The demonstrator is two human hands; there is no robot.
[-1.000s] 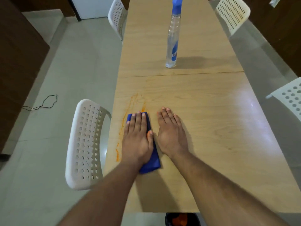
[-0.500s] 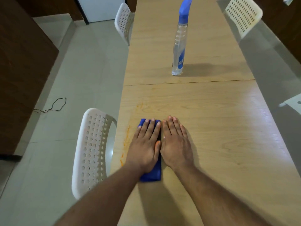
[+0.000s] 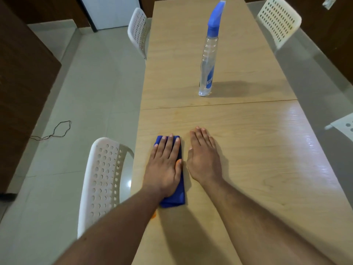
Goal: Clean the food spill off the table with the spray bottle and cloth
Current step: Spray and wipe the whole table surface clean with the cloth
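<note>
Hands flat on a long wooden table (image 3: 248, 150): two bare hands, one blue cloth, one spray bottle and four white perforated chairs fill the frame. Left hand (image 3: 164, 165), at lower centre, lies palm-down on the folded blue cloth (image 3: 179, 196), its fingers straight and close together, thumb tucked along the side; the cloth shows beyond the fingertips and past the heel of the palm, near the table's left edge. Right hand (image 3: 204, 159) rests just beside it, apart from the cloth, palm-down on bare wood with fingers extended and held together. Both forearms reach in from the bottom of the frame, converging toward the hands. One small orange smear (image 3: 153, 215) of the food spill shows on the wood below the cloth, next to the left forearm. One clear spray bottle (image 3: 208, 62) with a blue nozzle and blue label stands upright at upper centre, beyond the seam that crosses the tabletop and well apart from both hands. Of the chairs, one (image 3: 99, 186) stands at lower left beside the table edge, a second (image 3: 137, 31) at upper left, a third (image 3: 278, 20) at upper right, and a fourth (image 3: 343, 129) is cut off by the right edge. One thin black cord (image 3: 57, 131) lies looped on the pale tiled floor at left.
</note>
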